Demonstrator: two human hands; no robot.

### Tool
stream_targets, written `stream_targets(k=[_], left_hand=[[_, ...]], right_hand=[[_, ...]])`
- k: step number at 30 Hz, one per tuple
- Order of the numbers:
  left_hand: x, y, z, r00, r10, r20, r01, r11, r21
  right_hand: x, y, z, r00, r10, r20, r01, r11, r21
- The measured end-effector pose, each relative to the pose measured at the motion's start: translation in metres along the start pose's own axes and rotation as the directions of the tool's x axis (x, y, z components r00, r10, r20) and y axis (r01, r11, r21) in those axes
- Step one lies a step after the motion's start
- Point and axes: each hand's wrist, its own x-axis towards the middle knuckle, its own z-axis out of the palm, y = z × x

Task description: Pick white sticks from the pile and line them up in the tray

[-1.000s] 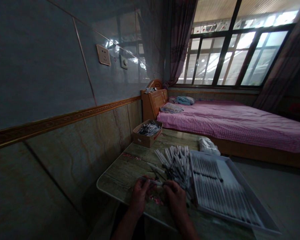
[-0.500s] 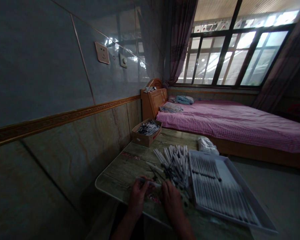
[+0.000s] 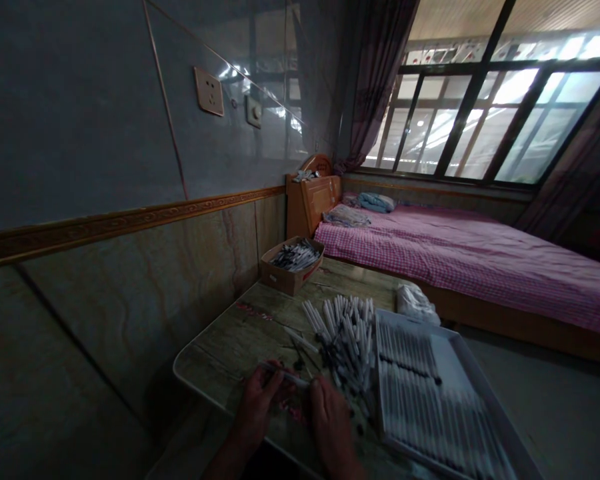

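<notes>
Left hand [image 3: 260, 395] pinching a white pen barrel [image 3: 296, 380] between thumb and fingers; right hand [image 3: 329, 417] with fingers curled in on the barrel's other end, so both grips pressed on the one piece, held above the near edge of the wood-patterned surface [image 3: 215, 350]. Blur hides whether a tip or cap sits at the right end. State of work, judged from the lie of things: partway. Ordered portion: pens in two rows in the shallow white tray [image 3: 453, 357], its pale floor showing beside the far row. Unordered portion: a thick heap of pen barrels [image 3: 350, 333], ends fanned away from the person, just left of the tray; the piece in hand appears unfinished. Far corner by the wall: open cardboard box [image 3: 279, 279], well filled with slim pen parts, role uncertain. In the way: the heap lies between hands and far part of tray; a stray barrel [image 3: 301, 339] and thin dark rods [image 3: 305, 357] just beyond the fingers; small dark bits [image 3: 360, 430] right of the right hand. White plastic bag [image 3: 416, 303] behind the tray, pink-checked bed [image 3: 430, 243] beyond. Light dim.
</notes>
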Motion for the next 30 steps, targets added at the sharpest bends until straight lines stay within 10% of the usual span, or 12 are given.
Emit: stream_targets(k=[5, 11, 18, 24, 30], left_hand=[[-0.001, 0.003, 0.002, 0.999, 0.004, -0.039, -0.002, 0.999, 0.04], [-0.002, 0.004, 0.003, 0.999, -0.018, -0.048, 0.022, 0.996, 0.083], [-0.002, 0.005, 0.004, 0.997, -0.024, -0.068, 0.03, 0.995, 0.096], [-0.001, 0.003, 0.003, 0.998, -0.01, -0.07, 0.017, 0.995, 0.095], [-0.003, 0.004, 0.005, 0.995, -0.007, -0.101, 0.016, 0.996, 0.092]], right_hand=[[-0.002, 0.001, 0.001, 0.996, 0.088, 0.0, -0.088, 0.99, 0.111], [-0.005, 0.01, 0.003, 0.991, -0.128, -0.039, 0.127, 0.991, -0.039], [-0.001, -0.003, -0.002, 0.993, 0.084, 0.077, -0.09, 0.993, 0.073], [-0.005, 0.005, 0.006, 0.989, -0.107, 0.1, 0.124, 0.976, -0.178], [-0.003, -0.005, 0.003, 0.996, 0.074, 0.051, -0.077, 0.995, 0.061]])
